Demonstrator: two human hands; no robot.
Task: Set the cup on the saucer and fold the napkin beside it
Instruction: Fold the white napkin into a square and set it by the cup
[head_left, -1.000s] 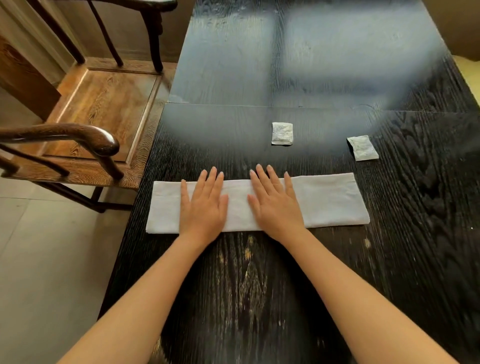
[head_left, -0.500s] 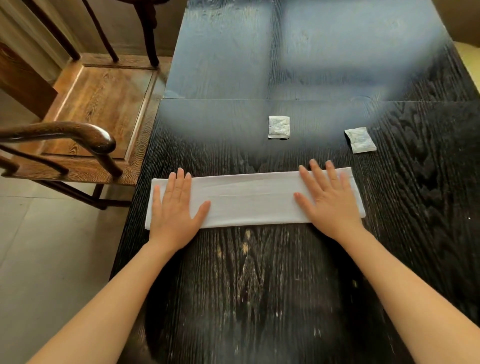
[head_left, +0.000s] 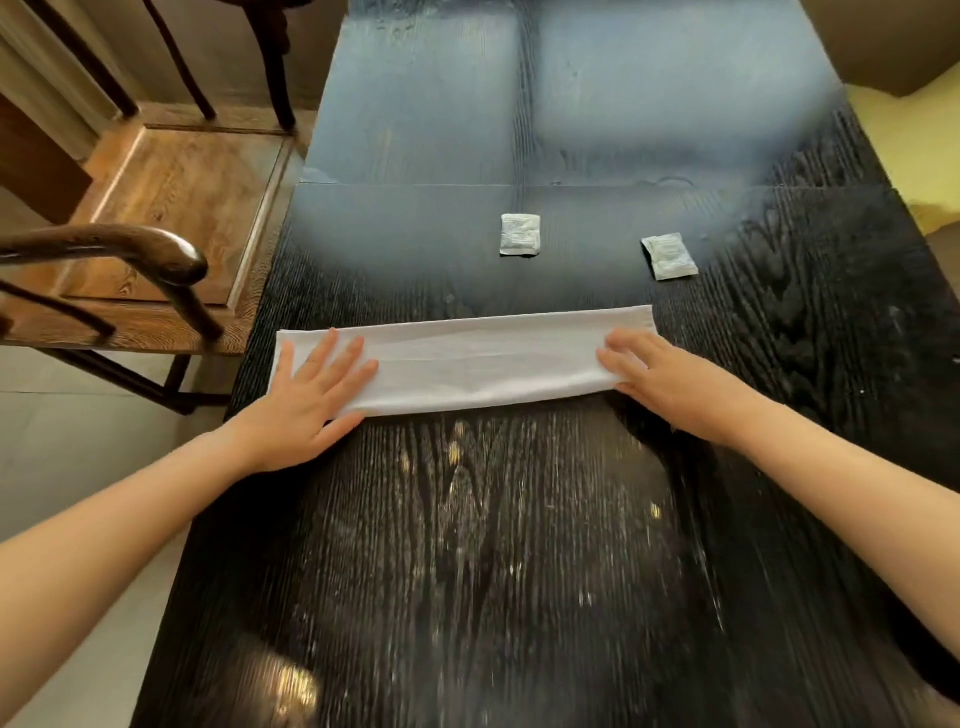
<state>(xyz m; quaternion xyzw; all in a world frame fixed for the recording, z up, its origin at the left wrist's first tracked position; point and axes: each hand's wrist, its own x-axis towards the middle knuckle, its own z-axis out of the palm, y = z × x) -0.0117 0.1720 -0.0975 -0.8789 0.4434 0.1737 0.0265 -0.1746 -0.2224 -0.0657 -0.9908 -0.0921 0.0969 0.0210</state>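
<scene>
The left hand (head_left: 306, 400) is pressing flat with its fingers (head_left: 332, 358) spread wide on the left end of the napkin (head_left: 483, 364), while the right hand (head_left: 670, 384) is resting at the right end with fingers (head_left: 623, 345) loosely curled over the cloth, gripping nothing. The napkin, a soft white cloth folded into a long narrow band, is lying across the dark, coarse-grained wooden surface (head_left: 467, 545), reaching its left edge. Two small crinkled white packets (head_left: 519, 235) (head_left: 669, 256) are lying farther back.

A white napkin (head_left: 483, 358), folded into a long strip, lies across the middle of the frame on a black table (head_left: 467, 545). The left hand (head_left: 306, 400) presses flat on its left end, while the right hand (head_left: 670, 379) curls its fingers over the right end. Two small sachets (head_left: 519, 234) lie above the napkin, and a wooden chair (head_left: 156, 208) stands at upper left.
</scene>
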